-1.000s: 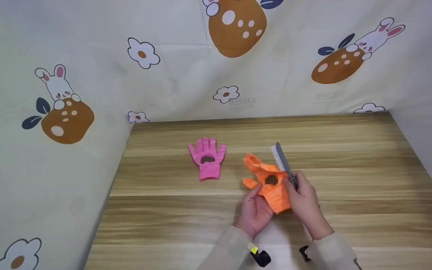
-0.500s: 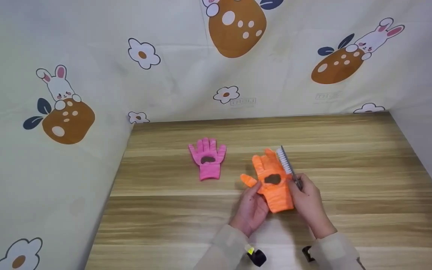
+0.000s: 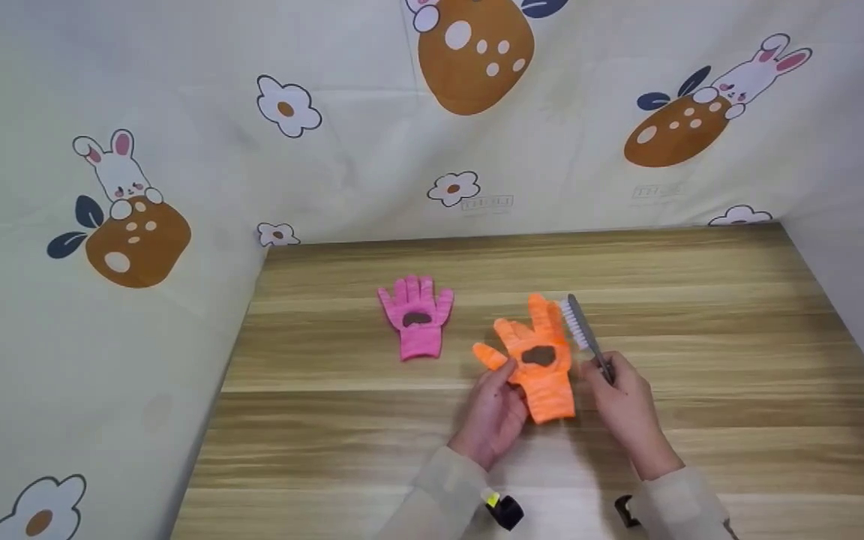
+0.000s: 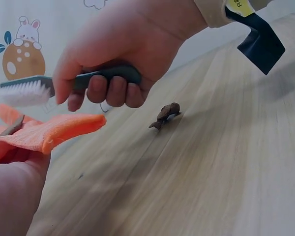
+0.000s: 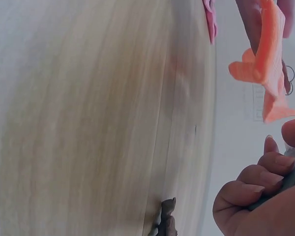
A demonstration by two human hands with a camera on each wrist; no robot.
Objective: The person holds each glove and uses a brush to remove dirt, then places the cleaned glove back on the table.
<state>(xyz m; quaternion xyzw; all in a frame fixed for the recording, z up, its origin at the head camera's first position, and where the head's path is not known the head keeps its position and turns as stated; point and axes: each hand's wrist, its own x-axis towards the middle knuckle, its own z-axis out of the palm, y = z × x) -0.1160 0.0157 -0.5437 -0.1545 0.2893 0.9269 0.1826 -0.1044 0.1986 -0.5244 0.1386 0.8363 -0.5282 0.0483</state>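
Over the wooden counter [image 3: 327,450], the left hand [image 3: 493,420] pinches an orange glove [image 3: 552,394], apparently so its brown patch [image 3: 538,355] faces up near the brush [image 3: 583,324] gripped by the right hand [image 3: 627,405].

Left hand [image 3: 493,415] upturned, pinching, right hand [image 3: 627,405] gripping, fingers [image 4: 116,91] curled, forearms [image 3: 439,491] sleeved

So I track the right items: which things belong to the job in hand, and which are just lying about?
In the job:
orange glove with a brown patch, held by the left hand
grey brush, held by the right hand

Lying about:
pink glove on the table, similarly patched, so possibly involved
brown lump on the table, purpose unclear
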